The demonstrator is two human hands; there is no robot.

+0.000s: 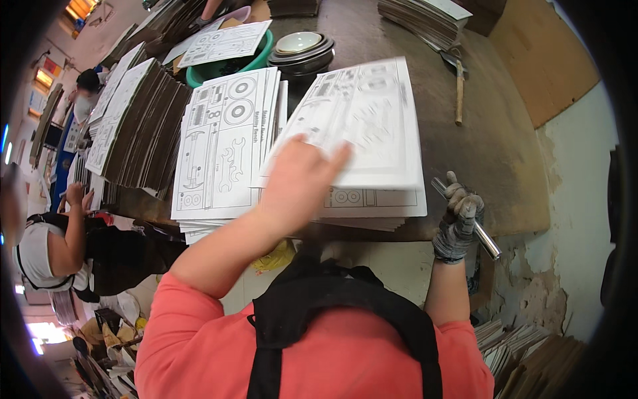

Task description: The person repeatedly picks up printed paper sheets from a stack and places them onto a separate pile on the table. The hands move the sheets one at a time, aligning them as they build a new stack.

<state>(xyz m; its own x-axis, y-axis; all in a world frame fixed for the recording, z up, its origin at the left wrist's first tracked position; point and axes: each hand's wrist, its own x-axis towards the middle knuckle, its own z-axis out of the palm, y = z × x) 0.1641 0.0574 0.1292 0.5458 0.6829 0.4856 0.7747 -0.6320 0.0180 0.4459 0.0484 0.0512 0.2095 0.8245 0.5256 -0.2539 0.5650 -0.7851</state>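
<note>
My bare left hand (294, 178) lies over a white printed sheet (379, 123), thumb and fingers apart. That sheet is blurred and sits askew on a stack of like sheets (379, 203), whose lower edge shows beneath it. Beside it on the left is another stack of printed sheets (216, 149) with line drawings of tools and discs. My right hand (458, 216), in a dirty grey glove, is closed around a shiny metal tube (488, 243) at the table's near right edge.
A brown table (492, 159) carries nested bowls (299, 50), a green basin (196, 76) and a wooden-handled tool (459, 93). Tall sheet stacks (136, 126) stand left; another stack (422, 23) is at the back. A peeling wall (571, 173) is right. A co-worker (56, 246) is at left.
</note>
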